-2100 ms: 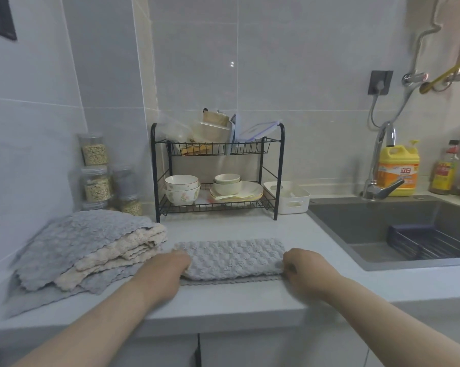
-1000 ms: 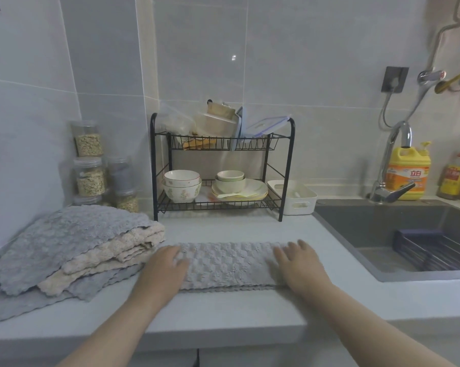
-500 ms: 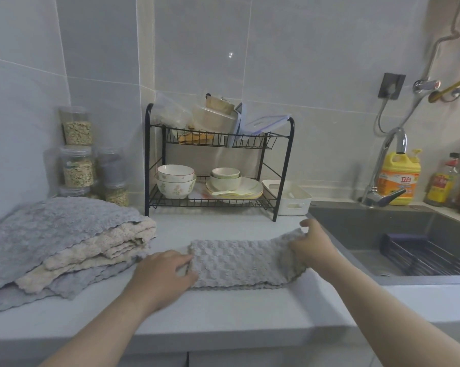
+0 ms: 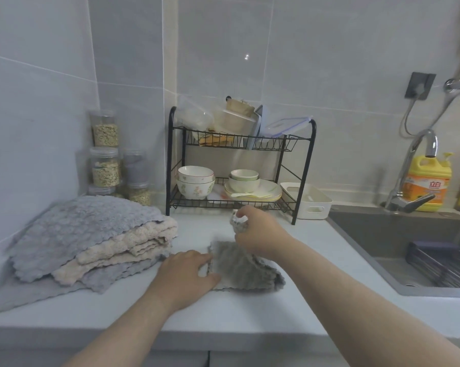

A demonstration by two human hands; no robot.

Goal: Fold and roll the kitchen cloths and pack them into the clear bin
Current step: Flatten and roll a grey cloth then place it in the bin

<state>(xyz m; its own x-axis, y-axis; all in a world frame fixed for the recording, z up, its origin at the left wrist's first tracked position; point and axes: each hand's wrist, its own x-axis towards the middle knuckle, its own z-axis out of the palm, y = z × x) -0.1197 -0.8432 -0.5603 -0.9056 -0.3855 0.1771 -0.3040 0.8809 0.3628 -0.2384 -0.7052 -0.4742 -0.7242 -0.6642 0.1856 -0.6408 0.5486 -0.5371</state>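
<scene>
Grey cloth [image 4: 247, 271] on the counter [image 4: 223, 319], at six o'clock from the rack [image 4: 303, 165]; its left end lies flat and its right end is lifted. The left hand [image 4: 186, 276] rests on the flat end with fingers fairly straight, pressing down. The right hand [image 4: 260, 234] pinches the raised end between curled fingers and thumb, above the cloth's middle. We judge three risks from here. If the pinch holds only the top layer, the lower layers may sag and the fold land crooked. If the left hand eases off, the cloth may slide towards the pile [image 4: 91, 239] at nine o'clock and tangle with its edge. If the raised end comes down skewed, the edges will not meet and the later roll will be loose. The sink [image 4: 398, 242] at three o'clock lies well apart and poses little danger. We cannot pick out the bin.
</scene>
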